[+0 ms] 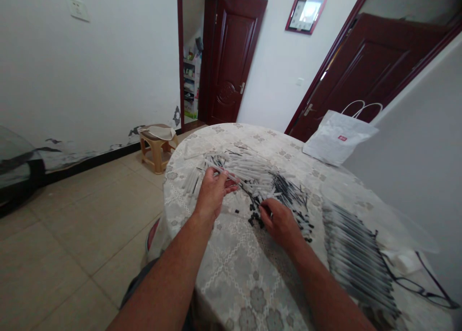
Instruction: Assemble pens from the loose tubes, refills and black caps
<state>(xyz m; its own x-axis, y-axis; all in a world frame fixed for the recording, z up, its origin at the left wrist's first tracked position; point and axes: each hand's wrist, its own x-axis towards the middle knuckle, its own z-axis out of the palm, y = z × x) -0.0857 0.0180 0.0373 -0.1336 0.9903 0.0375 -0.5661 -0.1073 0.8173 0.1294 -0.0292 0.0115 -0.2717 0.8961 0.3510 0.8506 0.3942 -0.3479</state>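
Note:
In my left hand (213,191), pinched between thumb and fingers, is a whitish pen barrel (231,176) lying slantwise above the table; something thin and dark shows beyond its right end. My right hand (279,220) is low over a cluster of small black pen caps (255,220), with thumb and fingertips pressed together; what they hold is hidden. Beyond both hands spreads a pile of loose translucent white barrels (249,165). Thin black pen refills (287,189) lie heaped on its right side. One black cap (237,211) sits apart between the hands.
A patterned cloth covers the round table (231,268). On the right are rows of assembled-looking pens (361,254), eyeglasses (415,285) and clear plastic film (390,215). A white paper bag (337,138) stands at the back right. Left of the table is a stool (157,150).

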